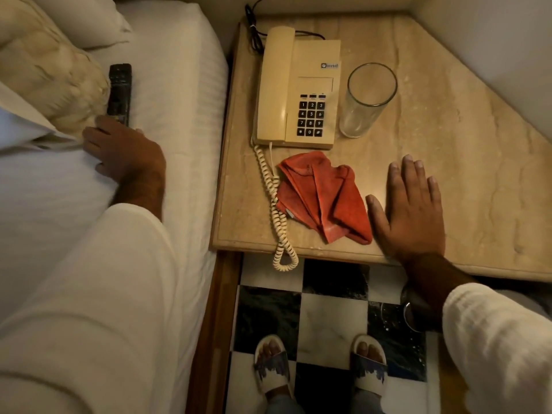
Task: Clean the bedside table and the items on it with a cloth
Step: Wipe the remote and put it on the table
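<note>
The marble-topped bedside table (448,162) carries a cream telephone (298,88), an empty drinking glass (369,100) and a crumpled red cloth (322,198). The phone's coiled cord (277,210) hangs over the table's front edge. My right hand (412,210) lies flat on the tabletop, fingers straight, just right of the cloth with its thumb close to it. My left hand (125,150) is on the bed with its fingers curled over the near end of a black remote (120,88).
The bed (179,115) with white sheets and pillows (47,70) fills the left. A wall closes off the table's back and slanted right side. Below lies a black-and-white checkered floor (331,321), where my slippered feet stand.
</note>
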A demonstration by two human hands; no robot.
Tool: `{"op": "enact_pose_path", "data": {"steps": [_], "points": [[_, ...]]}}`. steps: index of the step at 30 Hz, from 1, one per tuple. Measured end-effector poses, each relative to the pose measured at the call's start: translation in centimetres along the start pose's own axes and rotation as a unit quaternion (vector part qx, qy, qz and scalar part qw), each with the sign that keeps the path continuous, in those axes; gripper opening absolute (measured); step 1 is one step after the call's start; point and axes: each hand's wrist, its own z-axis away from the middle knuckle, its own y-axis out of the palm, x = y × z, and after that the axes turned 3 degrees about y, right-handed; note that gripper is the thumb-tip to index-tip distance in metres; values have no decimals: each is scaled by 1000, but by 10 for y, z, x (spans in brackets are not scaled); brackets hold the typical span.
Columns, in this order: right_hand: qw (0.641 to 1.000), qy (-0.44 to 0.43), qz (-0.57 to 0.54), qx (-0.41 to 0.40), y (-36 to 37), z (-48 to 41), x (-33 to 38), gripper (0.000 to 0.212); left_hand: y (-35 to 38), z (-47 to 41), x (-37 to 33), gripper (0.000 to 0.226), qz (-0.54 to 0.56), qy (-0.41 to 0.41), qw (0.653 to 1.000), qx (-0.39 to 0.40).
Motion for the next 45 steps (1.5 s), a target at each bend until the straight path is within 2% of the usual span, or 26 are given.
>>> {"op": "enact_pose_path", "data": {"steps": [2,4,7,9,11,13,14,16,18,21,22,24,25,27,29,31,34,37,38,40,42,43,45], "points": [[1000,-2,-10,-3,0,-1,1,75,-1,-11,10,71,-4,-28,999,23],[1000,-3,-16,-1,-1,0,1,75,-1,-10,20,67,-28,-15,998,49],[999,4,-52,15,-7,0,1,70,-10,17,28,63,-23,-2,999,41],[988,45,-146,21,-17,-3,7,62,-22,50,30,57,9,17,999,31],[948,116,-295,-26,-34,-8,19,44,-33,91,28,49,68,73,994,38],[877,180,-437,-85,-60,-6,40,26,-47,142,19,46,162,149,973,69],[833,199,-510,-81,-73,-3,53,21,-54,172,11,46,205,183,957,93],[716,222,-662,0,-92,7,80,17,-70,232,-9,48,251,247,924,148],[586,236,-770,88,-103,16,101,22,-85,287,-28,50,265,301,893,205],[390,283,-867,128,-109,17,96,42,-98,335,-45,55,228,397,858,234],[338,288,-885,141,-111,15,87,51,-100,338,-48,57,234,415,850,224],[272,298,-905,138,-110,11,67,58,-98,332,-54,55,296,419,837,191],[264,308,-906,119,-108,10,57,60,-93,326,-58,49,323,408,836,174],[285,329,-896,88,-105,7,41,64,-78,314,-69,40,292,367,864,183],[302,334,-890,76,-103,5,28,63,-60,304,-80,58,175,324,897,242],[291,342,-892,55,-102,4,20,61,-45,299,-86,69,97,293,901,305],[303,356,-883,51,-96,3,11,65,-40,298,-91,47,130,261,899,327],[325,369,-867,77,-93,3,4,67,-61,296,-88,13,236,209,892,324],[321,375,-865,91,-93,4,3,63,-74,292,-87,15,274,201,889,306],[299,389,-865,104,-94,6,5,60,-101,277,-84,20,331,224,886,235],[294,391,-864,119,-95,11,13,63,-130,267,-86,16,367,294,867,162],[301,391,-859,138,-97,13,21,63,-141,266,-88,13,374,333,854,140],[294,395,-852,177,-101,18,38,58,-155,279,-92,14,366,403,826,144]]}}
